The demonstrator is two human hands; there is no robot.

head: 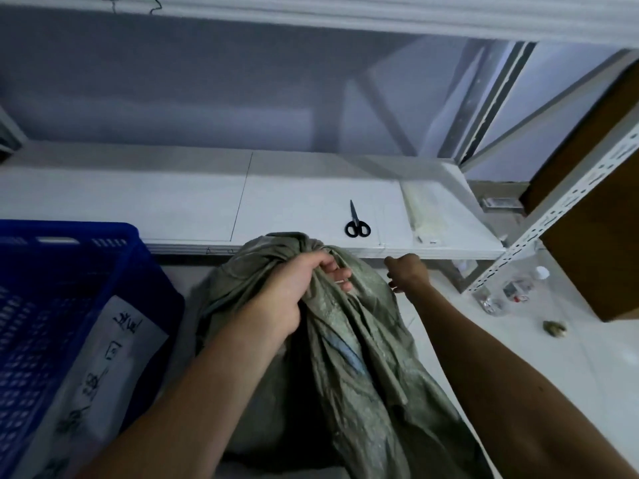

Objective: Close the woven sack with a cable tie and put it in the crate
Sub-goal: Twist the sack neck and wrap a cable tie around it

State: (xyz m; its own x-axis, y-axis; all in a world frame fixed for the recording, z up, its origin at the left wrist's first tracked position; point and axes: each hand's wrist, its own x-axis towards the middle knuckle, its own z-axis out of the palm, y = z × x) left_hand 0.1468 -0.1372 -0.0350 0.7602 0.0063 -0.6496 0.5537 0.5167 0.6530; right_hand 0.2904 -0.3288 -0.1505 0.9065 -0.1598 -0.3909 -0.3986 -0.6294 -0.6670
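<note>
Left hand (294, 288) clenched round the gathered neck of the sack (349, 340), bunching the grey-green weave into a knot just below the shelf (294, 198) edge. Right hand (406, 273) empty, fingers loosely spread, stretched forward and right toward that same edge, apart from the sack.

Sack standing on the floor between the forearms, long axis running from the near bottom up and away to the bunched neck; body slumped and creased, mouth not yet tied. No cable tie visible round the neck.

Ahead and right of the right hand, on the shelf: a clear packet of pale strips (420, 216), probably the cable ties, lying lengthwise away from the viewer. Scissors (357, 223) between packet and sack neck, blades pointing away. Right hand clearly nearer the packet than the left, so likely the one to fetch a tie while the left keeps the neck pinched.

Crate (69, 305), blue and slotted, just left of the sack, with a handwritten label on its side.

White shelf, smooth and flat; pale floor; slotted metal upright (560, 229) and brown box (605, 202) at right. Dim, bluish light.
</note>
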